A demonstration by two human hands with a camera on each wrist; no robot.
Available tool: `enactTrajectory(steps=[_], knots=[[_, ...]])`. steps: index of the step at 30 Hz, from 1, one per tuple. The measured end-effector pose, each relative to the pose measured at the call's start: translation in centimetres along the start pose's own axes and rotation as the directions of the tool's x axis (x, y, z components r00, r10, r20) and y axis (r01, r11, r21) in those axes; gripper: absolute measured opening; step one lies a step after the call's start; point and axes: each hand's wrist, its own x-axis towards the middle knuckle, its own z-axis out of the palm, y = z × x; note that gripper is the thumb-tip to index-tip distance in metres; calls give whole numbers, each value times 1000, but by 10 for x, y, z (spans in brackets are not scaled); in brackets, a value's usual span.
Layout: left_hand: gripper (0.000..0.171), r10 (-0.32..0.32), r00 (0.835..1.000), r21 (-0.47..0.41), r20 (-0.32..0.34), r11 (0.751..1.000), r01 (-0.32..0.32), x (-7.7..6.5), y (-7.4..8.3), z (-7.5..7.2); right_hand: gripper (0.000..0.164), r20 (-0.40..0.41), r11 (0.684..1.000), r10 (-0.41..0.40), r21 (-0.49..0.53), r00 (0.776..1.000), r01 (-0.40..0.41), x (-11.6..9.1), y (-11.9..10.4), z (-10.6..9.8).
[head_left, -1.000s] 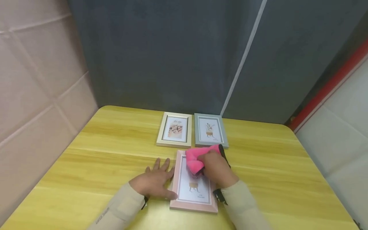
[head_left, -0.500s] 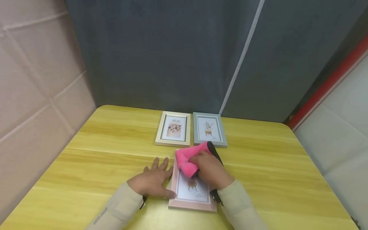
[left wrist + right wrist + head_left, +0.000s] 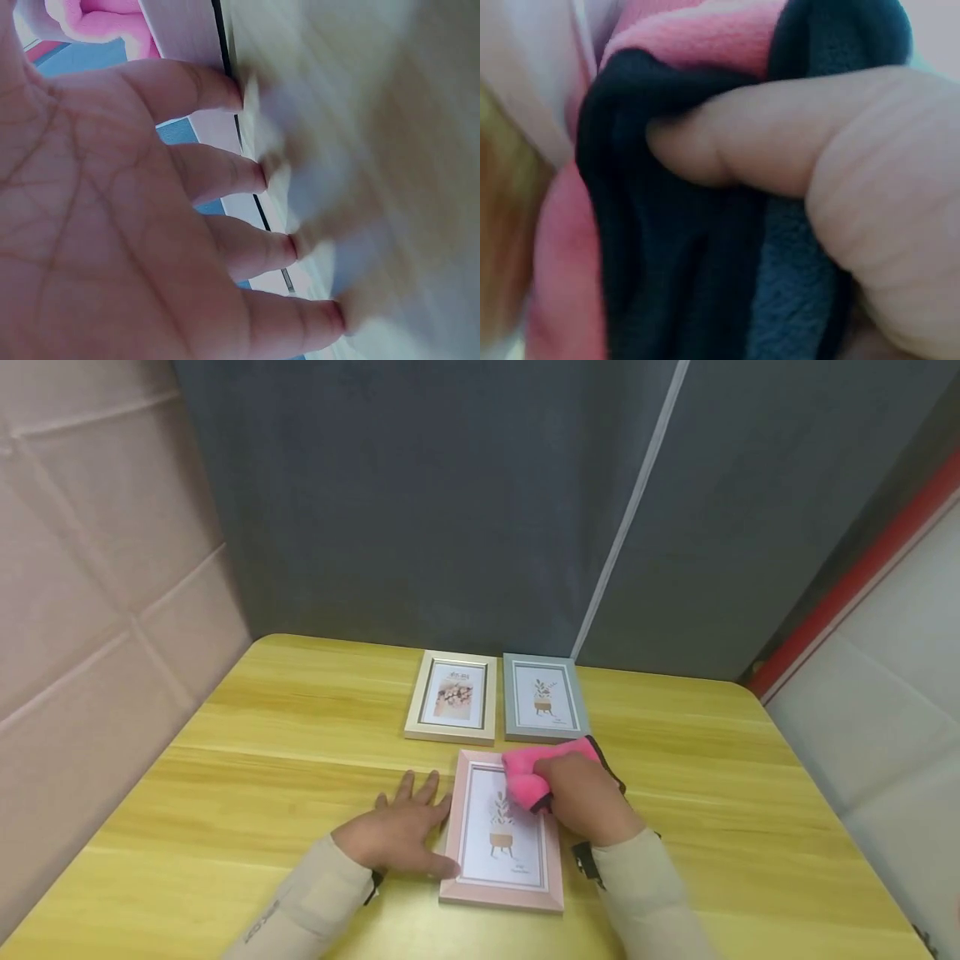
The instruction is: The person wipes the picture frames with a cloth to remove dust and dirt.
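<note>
A pink picture frame (image 3: 501,895) with a potted-plant print lies flat near the front of the table. At its left edge rests my left hand (image 3: 401,835), fingers spread, fingertips on the wood and thumb on the lower left corner of the border. My right hand (image 3: 588,797) grips a bunched pink cloth (image 3: 528,777) with dark edging over the frame's upper right part. In the right wrist view, the thumb presses into the dark side of the cloth (image 3: 682,247). The left wrist view shows the open palm (image 3: 97,202) beside the frame's edge.
Behind the pink frame, a gold picture frame (image 3: 487,702) and a grey-blue picture frame (image 3: 512,702) lie side by side on the yellow wood-grain table (image 3: 300,718). A dark panel (image 3: 420,510) rises along the table's back edge. Pale walls flank both sides.
My right hand has swept the cloth leftward across the top of the pink frame, then back right, uncovering the plant print. My left hand has stayed in place.
</note>
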Motion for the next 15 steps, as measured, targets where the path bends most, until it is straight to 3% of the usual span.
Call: enactTrajectory(steps=[3,7,15], knots=[[98,7,1000,4,1,1000,-7,-1,0,-1,23,-23,999,-11,-38,1000,10,4,-3,5],[98,1,1000,10,4,1000,-1,-3,-1,-3,20,-22,1000,-15,-13,1000,15,9,-10,11],[97,2,1000,13,7,1000,-2,-2,-1,-1,23,-83,991,-128,33,988,131,14,-23,22]])
